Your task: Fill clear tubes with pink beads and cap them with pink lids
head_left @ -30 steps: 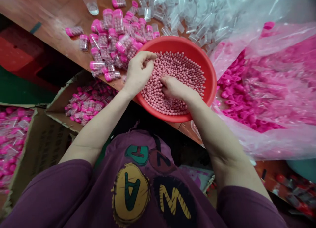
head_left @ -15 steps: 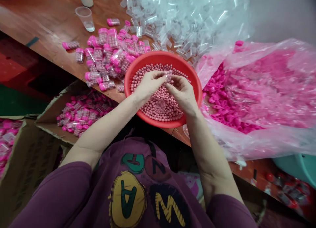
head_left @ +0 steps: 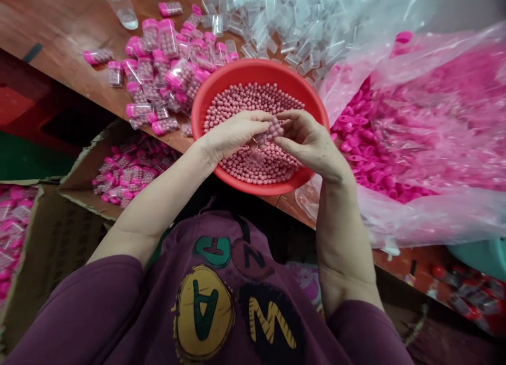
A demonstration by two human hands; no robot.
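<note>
My left hand grips a small clear plastic bottle filled with pink beads, held above a red basin. Its uncapped or capped end cannot be made out. My right hand is curved beside the bottle, thumb and fingers apart around its right end; whether they touch it is unclear. Loose pink beads fill the basin beneath both hands. To the left lies a heap of bead-filled bottles with pink caps. Loose pink caps spill from a plastic bag on the right.
Clear bottles without caps are piled at the back. The clear bag covers much of the right side. A plastic cup stands at the back left. Below the table edge, a cardboard box contains more capped bottles.
The view has shifted, so the table things sit slightly higher. My right hand's fingers have spread farther apart beside the bottle, which remains in my left hand.
</note>
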